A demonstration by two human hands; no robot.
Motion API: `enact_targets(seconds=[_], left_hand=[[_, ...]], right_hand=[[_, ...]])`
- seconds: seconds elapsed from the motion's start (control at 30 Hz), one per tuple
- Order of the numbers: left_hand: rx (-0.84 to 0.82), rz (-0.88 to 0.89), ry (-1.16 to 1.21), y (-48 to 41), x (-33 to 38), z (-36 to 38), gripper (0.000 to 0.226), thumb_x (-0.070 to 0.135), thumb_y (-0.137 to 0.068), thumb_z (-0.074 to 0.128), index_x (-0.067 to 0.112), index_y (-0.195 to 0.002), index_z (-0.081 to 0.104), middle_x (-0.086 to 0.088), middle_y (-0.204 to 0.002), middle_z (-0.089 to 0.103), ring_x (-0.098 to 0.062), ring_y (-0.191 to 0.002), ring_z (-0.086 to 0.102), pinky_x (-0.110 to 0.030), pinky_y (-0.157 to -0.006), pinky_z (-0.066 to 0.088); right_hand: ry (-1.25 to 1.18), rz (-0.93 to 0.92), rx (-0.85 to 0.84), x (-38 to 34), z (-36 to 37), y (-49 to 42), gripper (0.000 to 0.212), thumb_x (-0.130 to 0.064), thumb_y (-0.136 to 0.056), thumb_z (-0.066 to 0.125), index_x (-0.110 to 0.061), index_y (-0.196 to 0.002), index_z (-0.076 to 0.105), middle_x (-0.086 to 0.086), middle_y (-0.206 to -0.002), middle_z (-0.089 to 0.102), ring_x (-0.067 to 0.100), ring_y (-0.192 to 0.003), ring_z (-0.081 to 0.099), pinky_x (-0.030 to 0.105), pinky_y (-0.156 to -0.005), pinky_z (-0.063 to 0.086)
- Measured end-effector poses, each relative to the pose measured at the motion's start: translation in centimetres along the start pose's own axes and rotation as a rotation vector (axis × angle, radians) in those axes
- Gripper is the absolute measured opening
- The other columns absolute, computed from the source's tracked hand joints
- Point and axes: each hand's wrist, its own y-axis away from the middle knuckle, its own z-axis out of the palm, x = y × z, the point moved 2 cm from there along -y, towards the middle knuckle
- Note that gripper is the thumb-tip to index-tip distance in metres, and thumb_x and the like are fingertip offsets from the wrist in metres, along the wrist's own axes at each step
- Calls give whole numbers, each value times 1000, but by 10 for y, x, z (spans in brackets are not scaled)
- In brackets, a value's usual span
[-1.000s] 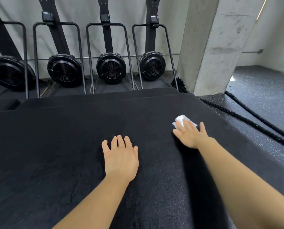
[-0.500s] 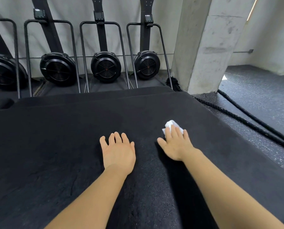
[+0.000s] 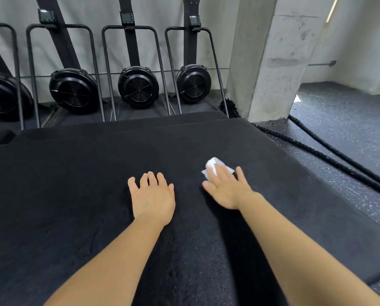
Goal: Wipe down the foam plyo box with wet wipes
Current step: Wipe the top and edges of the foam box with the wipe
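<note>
The black foam plyo box fills most of the view, its broad top facing me. My left hand lies flat on the top near the middle, fingers straight and slightly spread. My right hand presses a crumpled white wet wipe against the box top with straight fingers; part of the wipe shows beyond my fingertips, the rest is hidden under them.
Several black rowing machines stand upright against the far wall. A concrete pillar rises at the back right. Thick black battle ropes run over the speckled rubber floor to the right of the box.
My right hand slid the wipe leftward and toward me across the box top, then edged slightly back right. My left hand stayed flat in place.
</note>
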Motion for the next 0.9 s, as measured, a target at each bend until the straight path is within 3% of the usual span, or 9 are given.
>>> enact_targets(seconds=[0.1,0.23,0.4,0.57,0.9], left_hand=[[3,1,-11,-2,0,2,58,41,-101,8,15,-152,20,-6,-156,28,-26,-144,23,-54,-114,4],[5,4,-36,-1,-1,5,59,41,-101,7,14,-153,16,-8,-157,26,-26,-144,22,-54,-113,3],[2,6,-46,-2,0,5,59,41,-101,8,14,-153,17,-9,-157,25,-27,-144,21,-55,-113,4],[-1,5,-41,0,0,2,59,41,-102,9,14,-152,19,-9,-156,28,-27,-144,23,-55,-113,5],[-8,2,-24,3,2,-6,57,42,-102,10,14,-150,24,-7,-153,33,-25,-142,27,-54,-114,7]], right_hand=[[0,105,22,37,-7,-16,57,-47,-101,14,-27,-153,7,-5,-161,3,11,-149,-1,49,-118,-13],[21,232,0,78,-13,-25,62,-50,-101,12,-28,-156,-5,-4,-164,-13,11,-149,-14,48,-116,-15],[10,302,-23,72,-7,-18,69,-54,-99,11,-21,-155,-11,4,-164,-14,17,-149,-19,49,-118,-14],[29,228,-71,30,5,12,71,-55,-99,8,-19,-154,-17,6,-163,-17,19,-148,-23,50,-118,-15],[66,-28,-97,-43,27,55,66,-57,-101,9,-28,-156,-12,6,-162,-22,18,-147,-24,49,-117,-20]])
